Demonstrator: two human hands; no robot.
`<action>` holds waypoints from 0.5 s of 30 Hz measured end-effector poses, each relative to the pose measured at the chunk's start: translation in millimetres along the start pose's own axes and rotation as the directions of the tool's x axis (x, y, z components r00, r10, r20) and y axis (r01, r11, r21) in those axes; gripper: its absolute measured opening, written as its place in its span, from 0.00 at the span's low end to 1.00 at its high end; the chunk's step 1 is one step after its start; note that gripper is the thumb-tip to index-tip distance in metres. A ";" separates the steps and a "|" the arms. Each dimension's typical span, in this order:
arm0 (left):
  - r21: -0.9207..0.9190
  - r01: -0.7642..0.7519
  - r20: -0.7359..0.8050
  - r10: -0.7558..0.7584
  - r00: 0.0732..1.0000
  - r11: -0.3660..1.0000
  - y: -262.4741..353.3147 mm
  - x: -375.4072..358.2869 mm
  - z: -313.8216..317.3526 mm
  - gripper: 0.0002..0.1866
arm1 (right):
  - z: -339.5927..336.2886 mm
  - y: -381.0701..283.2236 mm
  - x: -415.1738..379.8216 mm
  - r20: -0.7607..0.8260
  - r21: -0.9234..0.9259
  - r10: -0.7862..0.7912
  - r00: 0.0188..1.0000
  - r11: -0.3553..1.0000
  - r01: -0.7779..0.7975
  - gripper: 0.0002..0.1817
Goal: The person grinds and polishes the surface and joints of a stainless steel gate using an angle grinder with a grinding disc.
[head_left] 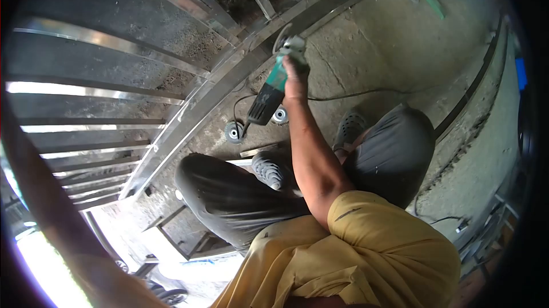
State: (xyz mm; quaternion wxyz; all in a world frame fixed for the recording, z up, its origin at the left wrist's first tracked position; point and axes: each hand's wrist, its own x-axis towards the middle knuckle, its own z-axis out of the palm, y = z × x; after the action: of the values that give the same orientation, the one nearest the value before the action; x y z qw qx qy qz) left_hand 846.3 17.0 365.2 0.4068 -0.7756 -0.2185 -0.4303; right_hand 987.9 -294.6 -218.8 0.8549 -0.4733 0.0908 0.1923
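- Nearest to us, we see our yellow shirt (366, 251) filling the lower part of the view, the sleeve ending above the elbow.
- Just beyond it, our knees in dark trousers (229, 194) are bent, and our grey clogs (269, 168) rest on the concrete floor (377, 39).
- One bare forearm runs up from the shirt to a hand (296, 75); we take it for our right hand, and it is clenched around the front of a green angle grinder (273, 88).
- We do not see our left hand anywhere in the view.
- The grinder lies tilted, its black rear end pointing back toward our knees, its disc guard up at the far end, right against a long steel rail (229, 79) of the gate frame.
- A black cord (354, 95) runs from the grinder's rear across the floor to the right.
- Two round discs (234, 132) lie on the floor just beside the grinder's rear end.
- To the left, shiny steel bars (91, 91) run off from the rail, well lit.
- Farthest out, a green object (433, 4) lies on the floor near the top edge; we cannot tell what it is.
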 end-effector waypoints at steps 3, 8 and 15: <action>-0.560 0.198 0.292 -0.032 0.956 0.805 125.3 -155.7 2.6 0.39 | 8.0 23.1 -37.7 -0.082 0.124 0.080 0.993 0.990 -0.069 0.27; -0.174 0.853 0.936 0.352 -0.013 0.492 325.4 -388.0 -34.9 0.43 | 8.8 33.5 -55.3 0.069 0.121 0.249 0.966 0.959 -0.256 0.46; -0.037 0.930 0.850 0.501 -0.163 0.366 375.5 -423.3 -0.3 0.43 | 4.7 47.2 -49.5 0.129 -0.026 0.189 0.974 0.982 -0.187 0.51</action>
State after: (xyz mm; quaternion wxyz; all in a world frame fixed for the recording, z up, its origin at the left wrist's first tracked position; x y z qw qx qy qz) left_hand 878.7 -193.9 -158.8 -0.4886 -0.7735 -0.3688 0.1640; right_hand 923.2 -280.1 -236.2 0.8335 -0.4550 0.0777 0.3035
